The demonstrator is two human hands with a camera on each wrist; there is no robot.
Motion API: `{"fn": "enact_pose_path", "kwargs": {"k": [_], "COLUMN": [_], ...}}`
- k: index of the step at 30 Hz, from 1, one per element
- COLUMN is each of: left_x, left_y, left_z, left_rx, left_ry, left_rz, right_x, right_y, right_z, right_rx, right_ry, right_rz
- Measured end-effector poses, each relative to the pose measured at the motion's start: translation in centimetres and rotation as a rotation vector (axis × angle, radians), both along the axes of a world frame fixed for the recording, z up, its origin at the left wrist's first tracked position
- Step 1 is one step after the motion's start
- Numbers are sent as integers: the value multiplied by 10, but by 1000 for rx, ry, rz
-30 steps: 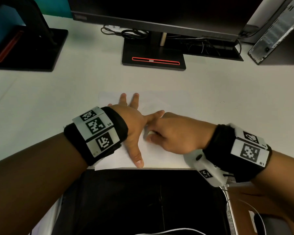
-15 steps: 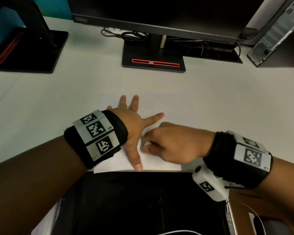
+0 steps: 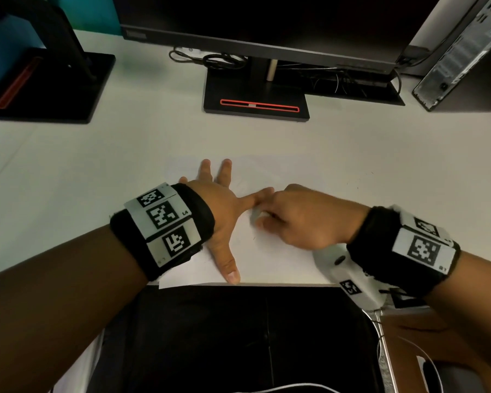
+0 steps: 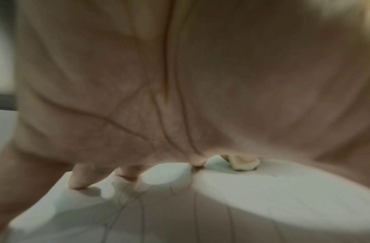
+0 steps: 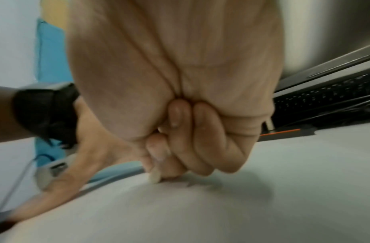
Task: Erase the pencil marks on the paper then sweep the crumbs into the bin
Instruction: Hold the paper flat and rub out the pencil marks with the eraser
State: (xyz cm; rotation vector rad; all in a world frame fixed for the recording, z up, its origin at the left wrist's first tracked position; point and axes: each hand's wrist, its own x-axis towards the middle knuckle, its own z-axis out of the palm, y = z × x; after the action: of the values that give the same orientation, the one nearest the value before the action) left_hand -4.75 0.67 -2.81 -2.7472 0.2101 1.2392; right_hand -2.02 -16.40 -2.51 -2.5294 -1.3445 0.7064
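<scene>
A white sheet of paper [image 3: 270,259] lies at the desk's near edge. My left hand [image 3: 221,205] presses flat on it with fingers spread, thumb toward the edge. My right hand [image 3: 292,219] is curled and pinches a small whitish eraser [image 3: 255,216], tip down on the paper beside the left index finger. The eraser [image 5: 154,176] shows under the pinching fingertips in the right wrist view, and the eraser [image 4: 244,162] appears past the palm in the left wrist view. Faint pencil lines [image 4: 125,207] cross the paper [image 4: 263,205]. A black bin [image 3: 238,336] sits below the desk edge.
A monitor stand [image 3: 255,100] is at the back centre, another stand [image 3: 46,86] at the back left, and a computer case [image 3: 462,58] at the back right. Cables [image 3: 219,59] lie behind the stand. Tiny dark specks [image 3: 357,188] dot the desk right of the paper.
My right hand slid the eraser toward the near edge, then back up beside the left index finger. The left hand stays pressed on the paper.
</scene>
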Motion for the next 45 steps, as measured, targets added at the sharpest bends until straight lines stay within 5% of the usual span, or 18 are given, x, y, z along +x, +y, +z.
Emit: {"fn": "enact_pose_path", "kwargs": {"k": [6, 11, 17, 23, 25, 28, 31, 33, 37, 39, 42, 45], "left_x": [-1, -1, 8, 8, 4, -4, -12, -15, -16, -17, -18, -17], "left_y": [1, 1, 6, 7, 10, 19, 27, 31, 33, 32, 33, 32], "left_z": [0, 2, 12, 7, 6, 5, 1, -2, -4, -3, -2, -2], "left_rx": [-16, -19, -16, 2, -36, -141, -207, -220, -212, -200, -183, -155], "left_ry": [6, 10, 3, -54, -72, -100, -128, -147, -145, -133, -128, -119], "left_rz": [-7, -4, 4, -22, 2, 50, 83, 92, 84, 89, 80, 75], "right_x": [-9, 21, -27, -79, -63, -25, -15, -33, -74, -63, -21, -10], "right_y": [-5, -27, -30, -12, -20, -45, -61, -49, -15, -18, -51, -78], "right_z": [-5, -4, 5, -15, -26, -25, -14, -11, -28, -32, -27, -14], "right_rx": [-39, -16, 617, 738, 820, 1276, 1566, 1478, 953, 909, 1360, 1687], "right_ry": [72, 14, 911, 1528, 1541, 1295, 1156, 1270, 1470, 1488, 1257, 1040], "right_rz": [34, -237, -808, -867, -1036, -1336, -1340, -1257, -1091, -1162, -1443, -1493]}}
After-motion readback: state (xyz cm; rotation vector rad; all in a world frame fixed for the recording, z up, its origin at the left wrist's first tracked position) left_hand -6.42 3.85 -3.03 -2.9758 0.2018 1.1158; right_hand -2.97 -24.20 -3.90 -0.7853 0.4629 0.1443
